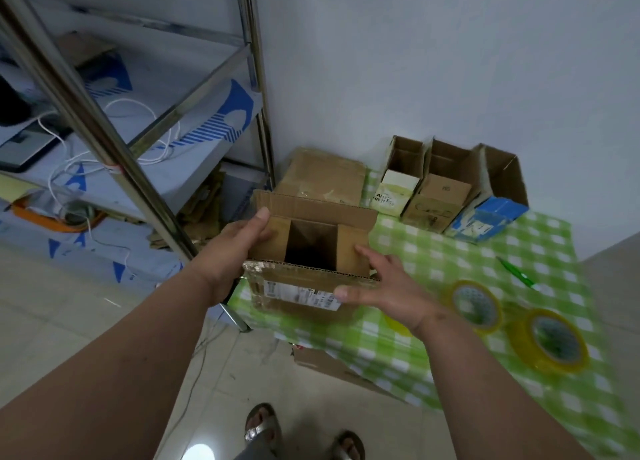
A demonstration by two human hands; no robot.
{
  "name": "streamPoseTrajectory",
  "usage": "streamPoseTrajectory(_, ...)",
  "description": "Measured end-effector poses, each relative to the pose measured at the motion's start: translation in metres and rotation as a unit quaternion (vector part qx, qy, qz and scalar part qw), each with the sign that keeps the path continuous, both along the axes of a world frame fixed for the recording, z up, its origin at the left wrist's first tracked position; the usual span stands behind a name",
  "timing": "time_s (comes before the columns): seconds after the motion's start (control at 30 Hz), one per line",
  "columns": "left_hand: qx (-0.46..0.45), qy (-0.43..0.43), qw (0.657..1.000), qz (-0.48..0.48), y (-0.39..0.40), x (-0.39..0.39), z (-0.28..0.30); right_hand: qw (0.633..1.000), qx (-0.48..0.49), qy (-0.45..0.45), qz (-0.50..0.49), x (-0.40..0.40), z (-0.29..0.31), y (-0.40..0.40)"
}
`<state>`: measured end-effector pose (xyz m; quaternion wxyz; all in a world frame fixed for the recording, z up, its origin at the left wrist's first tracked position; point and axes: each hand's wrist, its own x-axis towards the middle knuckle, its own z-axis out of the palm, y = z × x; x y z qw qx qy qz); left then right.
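An open brown cardboard box [304, 286] with a white shipping label stands at the near left corner of a table covered in green checked cloth [433, 258]. Its flaps are up and its inside is dark. My left hand [239, 248] grips the box's left side, thumb over the top edge by the left flap. My right hand [384, 286] is at the box's right front corner, its fingers spread and nearly straight, thumb on the front face beside the label. It looks blurred.
Against the wall stand three open small boxes [436, 189] and a flattened carton [322, 177]. Two rolls of yellow tape [550, 338] and a green pen [516, 272] lie on the right of the cloth. A steel shelf rack [104, 137] with cables stands left. Cardboard lies under the table.
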<state>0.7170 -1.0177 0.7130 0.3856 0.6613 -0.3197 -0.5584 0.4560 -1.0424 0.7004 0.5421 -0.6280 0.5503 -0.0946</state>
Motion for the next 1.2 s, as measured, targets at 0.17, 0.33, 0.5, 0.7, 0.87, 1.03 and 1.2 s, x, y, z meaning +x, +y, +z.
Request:
streamPoseTrajectory(0.17, 0.000, -0.012, 0.995, -0.103, -0.014, 0.014, -0.004, 0.995, -0.045, 0.024, -0.083, 0.006, -0.006, -0.009)
streamPoseTrajectory(0.33, -0.029, -0.081, 0.988, -0.129, -0.028, 0.032, -0.016, 0.988, -0.075, 0.013, -0.135, 0.012, -0.017, -0.010)
streamPoseTrajectory(0.5, -0.053, -0.144, 0.982, -0.111, -0.042, 0.036, -0.012, 0.976, -0.096, 0.015, -0.197, 0.018, -0.025, -0.018)
streamPoseTrajectory(0.7, -0.041, -0.139, 0.970, -0.195, -0.060, 0.043, -0.004, 0.982, -0.064, -0.006, -0.180, 0.020, -0.020, -0.035)
streamPoseTrajectory(0.87, -0.091, -0.171, 0.966, -0.174, -0.062, 0.038, -0.008, 0.974, -0.116, 0.000, -0.193, 0.018, -0.017, -0.041)
streamPoseTrajectory(1.03, -0.114, -0.242, 0.949, -0.166, -0.064, 0.028, -0.022, 0.976, -0.155, 0.048, -0.147, 0.013, -0.024, -0.043)
streamPoseTrajectory(1.2, -0.146, -0.313, 0.925, -0.157, -0.062, 0.019, -0.035, 0.969, -0.167, 0.072, -0.166, 0.013, -0.033, -0.041)
